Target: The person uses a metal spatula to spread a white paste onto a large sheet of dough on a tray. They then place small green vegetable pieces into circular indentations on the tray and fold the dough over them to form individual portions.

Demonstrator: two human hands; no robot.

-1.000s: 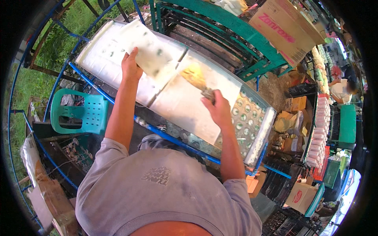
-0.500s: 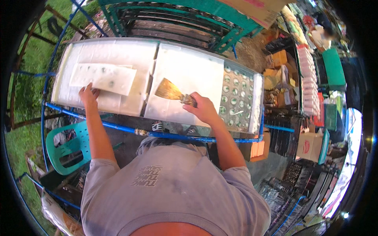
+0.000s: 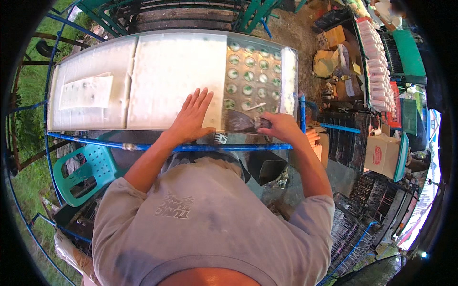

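Note:
A long tray point(image 3: 262, 112) stretches across in front of me, its left and middle parts covered by white sheets. My left hand point(image 3: 191, 117) lies flat with fingers spread on the middle white sheet point(image 3: 176, 62), close to its front right corner. In my right hand point(image 3: 281, 127) is the handle of a broad scraper point(image 3: 238, 122). Its wide blade lies at the front edge of the tray's uncovered right part, beside the sheet. Rows of round cups point(image 3: 248, 75) with white and green in them show there. A small white spotted sheet point(image 3: 87, 93) lies on the left part.
A blue pipe rail point(image 3: 191, 148) runs along the tray's near side. At the lower left stands a green plastic chair point(image 3: 86, 171). Cardboard boxes point(image 3: 384, 155), a stack of pink-white pieces point(image 3: 374, 66) and dark racks point(image 3: 367, 195) fill the right side.
My left hand has let go of the small spotted sheet and moved right onto the middle sheet. My right hand has brought the scraper right, to the tray's front edge. The view has shifted right.

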